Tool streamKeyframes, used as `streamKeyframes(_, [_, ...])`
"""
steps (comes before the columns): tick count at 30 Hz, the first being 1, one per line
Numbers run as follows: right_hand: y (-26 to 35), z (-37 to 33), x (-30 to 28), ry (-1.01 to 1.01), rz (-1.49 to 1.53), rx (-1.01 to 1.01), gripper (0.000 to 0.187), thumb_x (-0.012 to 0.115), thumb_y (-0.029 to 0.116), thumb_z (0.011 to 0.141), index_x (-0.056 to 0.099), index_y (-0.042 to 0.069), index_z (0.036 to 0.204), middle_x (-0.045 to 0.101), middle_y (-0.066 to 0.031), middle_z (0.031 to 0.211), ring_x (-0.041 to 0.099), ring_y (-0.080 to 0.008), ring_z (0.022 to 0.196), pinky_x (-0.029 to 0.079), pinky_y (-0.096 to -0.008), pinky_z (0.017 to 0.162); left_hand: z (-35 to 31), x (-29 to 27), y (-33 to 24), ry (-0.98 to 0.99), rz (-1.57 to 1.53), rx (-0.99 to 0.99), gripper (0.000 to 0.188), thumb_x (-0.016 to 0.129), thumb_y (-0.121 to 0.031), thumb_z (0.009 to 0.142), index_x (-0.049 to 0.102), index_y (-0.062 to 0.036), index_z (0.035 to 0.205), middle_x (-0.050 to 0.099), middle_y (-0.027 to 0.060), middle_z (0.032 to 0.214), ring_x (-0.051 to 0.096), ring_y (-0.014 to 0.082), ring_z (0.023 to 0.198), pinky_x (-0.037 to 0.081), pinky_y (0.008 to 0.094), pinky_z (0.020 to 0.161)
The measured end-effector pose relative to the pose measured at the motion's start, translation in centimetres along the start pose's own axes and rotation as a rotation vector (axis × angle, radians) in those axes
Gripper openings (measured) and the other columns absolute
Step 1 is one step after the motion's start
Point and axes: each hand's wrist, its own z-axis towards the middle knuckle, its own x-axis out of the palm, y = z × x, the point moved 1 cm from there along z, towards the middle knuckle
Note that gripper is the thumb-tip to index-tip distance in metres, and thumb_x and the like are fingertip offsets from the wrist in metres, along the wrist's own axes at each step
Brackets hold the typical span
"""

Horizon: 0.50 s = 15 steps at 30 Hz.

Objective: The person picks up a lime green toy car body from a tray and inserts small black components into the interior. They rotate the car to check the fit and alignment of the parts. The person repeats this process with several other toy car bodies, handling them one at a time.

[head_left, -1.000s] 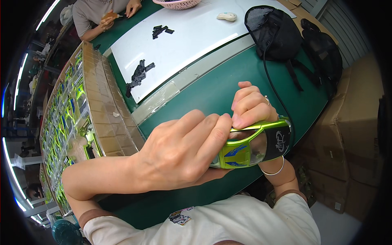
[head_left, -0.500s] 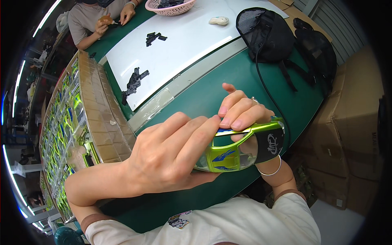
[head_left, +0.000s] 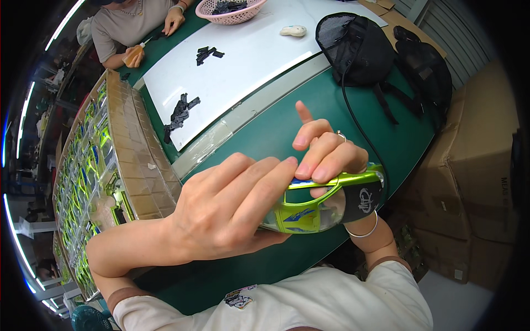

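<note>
The lime-green casing (head_left: 314, 207) carries blue jagged marks (head_left: 300, 215) and a white-lettered black panel (head_left: 352, 204).

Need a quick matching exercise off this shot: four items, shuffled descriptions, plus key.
Items:
1. basket
2. open carton
3. green-and-clear shell
4. mesh-panelled bag

Descriptions:
A. mostly black
B. touched by left hand and right hand
C. pink
D. at left, holding many green pieces

Pairs: 1-C, 2-D, 3-B, 4-A
</note>
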Motion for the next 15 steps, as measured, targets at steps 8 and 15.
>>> streamKeyframes(8, [-0.8,-0.6,0.9,-0.178,0.223,0.419,0.055,0.069,0.01,0.075,0.04,0.001,0.121,0.044,-0.0176,0.129,0.045,-0.0264,0.117,0.028,-0.0444,0.105,0.1,-0.2,1.4,-0.093,-0.09,-0.169,0.062,0.078,-0.017,0.049,0.052,0.0002,0.102,0.057,0.0107,0.083,0.056,0.0247,0.071,0.047,0.0309,0.06])
streamKeyframes(15, [0.0,-1.4,2.5,-0.11,0.545,0.678,0.082,0.069,0.031,0.076,0.022,0.002,0.136,0.041,-0.0143,0.13,0.039,-0.0269,0.123,0.031,-0.0385,0.104,-0.4,0.1,3.0,-0.128,0.425,-0.128,0.05,0.068,-0.007,0.06,0.048,0.0001,0.105,0.054,0.0123,0.095,0.057,0.0245,0.078,0.048,0.0322,0.063])
